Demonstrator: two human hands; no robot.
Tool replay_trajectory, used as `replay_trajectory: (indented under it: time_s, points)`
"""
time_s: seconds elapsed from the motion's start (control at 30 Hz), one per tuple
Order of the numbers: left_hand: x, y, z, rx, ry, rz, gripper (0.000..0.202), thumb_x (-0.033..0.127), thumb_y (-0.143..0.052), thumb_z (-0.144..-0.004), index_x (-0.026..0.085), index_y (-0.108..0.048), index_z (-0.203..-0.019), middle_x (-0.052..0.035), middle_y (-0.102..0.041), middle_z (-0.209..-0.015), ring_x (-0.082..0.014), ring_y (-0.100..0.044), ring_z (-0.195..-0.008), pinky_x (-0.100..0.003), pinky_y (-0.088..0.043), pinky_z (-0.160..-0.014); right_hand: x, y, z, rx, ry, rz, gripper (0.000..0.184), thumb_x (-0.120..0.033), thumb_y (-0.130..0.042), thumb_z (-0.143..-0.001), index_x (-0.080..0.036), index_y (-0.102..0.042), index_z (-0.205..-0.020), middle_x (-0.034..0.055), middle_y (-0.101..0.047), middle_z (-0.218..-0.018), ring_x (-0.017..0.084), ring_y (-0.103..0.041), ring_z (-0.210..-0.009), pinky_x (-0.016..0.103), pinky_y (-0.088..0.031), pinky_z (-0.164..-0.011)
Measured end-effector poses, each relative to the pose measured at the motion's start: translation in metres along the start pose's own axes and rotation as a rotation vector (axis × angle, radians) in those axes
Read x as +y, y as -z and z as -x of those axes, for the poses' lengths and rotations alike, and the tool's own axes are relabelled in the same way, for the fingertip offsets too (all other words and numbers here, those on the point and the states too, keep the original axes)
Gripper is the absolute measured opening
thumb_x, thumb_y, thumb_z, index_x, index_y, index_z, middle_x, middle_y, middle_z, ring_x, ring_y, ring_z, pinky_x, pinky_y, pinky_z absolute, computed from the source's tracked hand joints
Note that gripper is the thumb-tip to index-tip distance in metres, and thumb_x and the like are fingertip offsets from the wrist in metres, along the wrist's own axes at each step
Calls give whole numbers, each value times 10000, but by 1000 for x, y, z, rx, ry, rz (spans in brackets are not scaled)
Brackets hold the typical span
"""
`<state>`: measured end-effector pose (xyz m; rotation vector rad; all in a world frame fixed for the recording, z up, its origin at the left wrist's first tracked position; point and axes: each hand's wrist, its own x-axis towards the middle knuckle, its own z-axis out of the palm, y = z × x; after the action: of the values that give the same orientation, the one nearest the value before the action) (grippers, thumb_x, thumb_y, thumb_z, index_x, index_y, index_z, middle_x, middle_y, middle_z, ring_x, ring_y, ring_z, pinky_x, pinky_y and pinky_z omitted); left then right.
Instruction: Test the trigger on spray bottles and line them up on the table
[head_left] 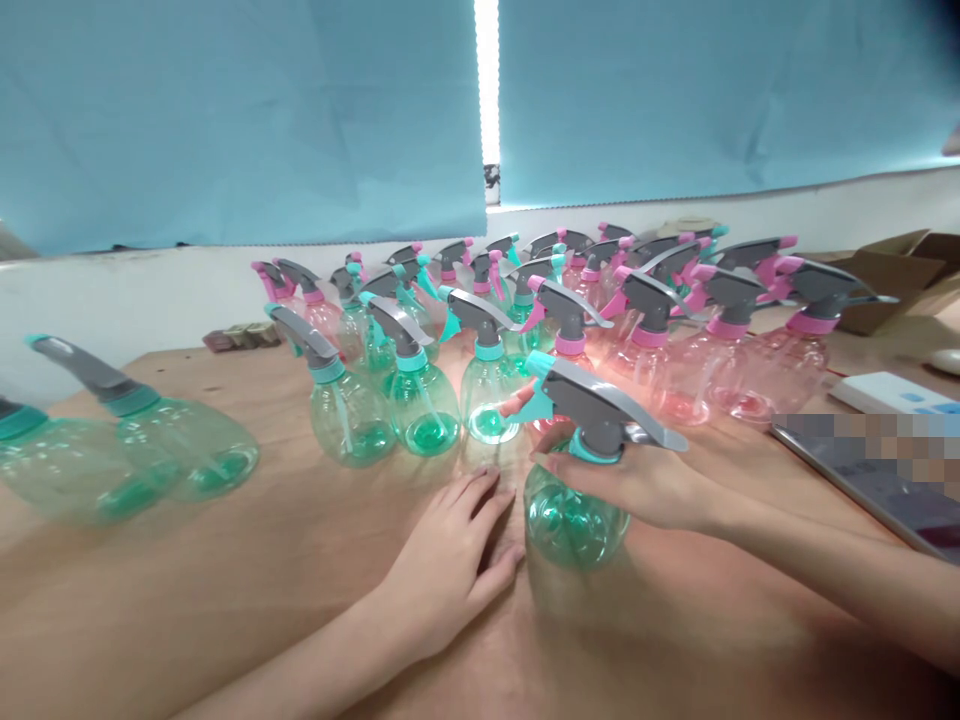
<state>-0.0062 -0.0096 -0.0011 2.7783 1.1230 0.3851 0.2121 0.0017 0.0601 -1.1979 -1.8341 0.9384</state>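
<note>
My right hand (645, 485) is wrapped round the neck of a green spray bottle (576, 525) with a grey and turquoise trigger head. One finger reaches out by its turquoise trigger. The bottle is upright, close to the table top; whether its base touches I cannot tell. To its left, my left hand (457, 550) lies on the wooden table (315, 600), fingers stretched out and holding nothing. Just beyond the hands stand more green spray bottles, the nearest a green bottle (425, 415) and another green bottle (352, 420).
Pink spray bottles (739, 370) crowd the back right, mixed with green ones. Two green bottles (187, 450) stand at the left. On the right lie a dark flat device (847, 480), a white box (892, 392) and an open cardboard box (892, 280). Blue blinds (240, 120) hang behind.
</note>
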Motion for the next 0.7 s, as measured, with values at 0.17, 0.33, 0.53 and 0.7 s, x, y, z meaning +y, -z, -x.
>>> replay_trajectory:
  time_s: [0.17,0.33,0.53,0.7]
  points:
    - [-1,1,-1,-1,3,5,439,339,-506,-936,125,-499,-1320,-167,-485,-1392,-321,-408,-1310,-527,-360,-1056,-4,-1,1,-35,74,-85,45,-248,-525,-763,-254,-558,-732,1,-663,-783,190,-647,-826,331,-550,-764]
    - [0,1,-1,-6,3,-1,442,344,-506,-939,111,-507,-1315,-174,-487,-1387,-324,-415,-1302,-526,-365,-1052,-4,-1,0,-74,67,-98,74,-221,-502,-770,-249,-552,-724,-2,-664,-779,185,-640,-811,330,-546,-748]
    - [1,1,0,3,4,8,439,334,-517,-931,122,-509,-1316,-165,-493,-1383,-324,-423,-1297,-516,-367,-1053,0,-1,0,-89,100,-114,83,-219,-512,-786,-247,-569,-733,-1,-674,-780,187,-654,-827,321,-550,-744]
    - [1,2,-1,6,11,28,429,321,-523,-922,133,-513,-1308,-166,-499,-1379,-330,-436,-1287,-523,-365,-1050,-1,-1,1,-23,104,-137,131,-201,-555,-763,-263,-633,-848,-7,-712,-831,191,-681,-831,339,-566,-768]
